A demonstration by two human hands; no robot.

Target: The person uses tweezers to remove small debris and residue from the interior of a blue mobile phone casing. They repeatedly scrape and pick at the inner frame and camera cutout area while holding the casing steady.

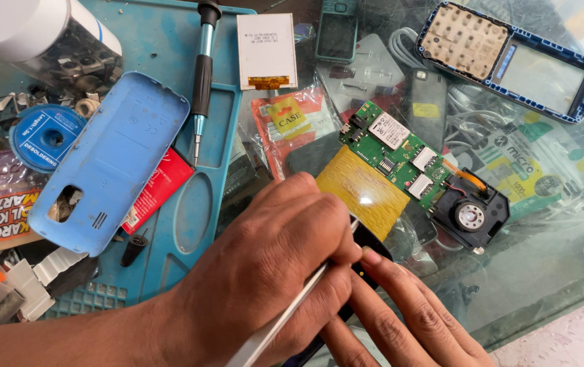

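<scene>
My left hand (271, 265) reaches in from the lower left and grips a thin metal tool (285, 316) like a pen. The tool's tip meets a small black phone part (375, 249) just below a yellow square panel (363, 190). My right hand (400, 312) comes from the lower right, with its fingers resting on and steadying that black part. The yellow panel lies against a green circuit board (400, 153), which joins a black speaker module (470, 215).
A light blue phone back cover (112, 160) and a screwdriver (202, 81) lie on a teal work mat (163, 41). Around them are a white display panel (267, 51), a blue phone frame with a keypad (509, 58), a blue spool (46, 136) and plastic packets on the glass counter (550, 258).
</scene>
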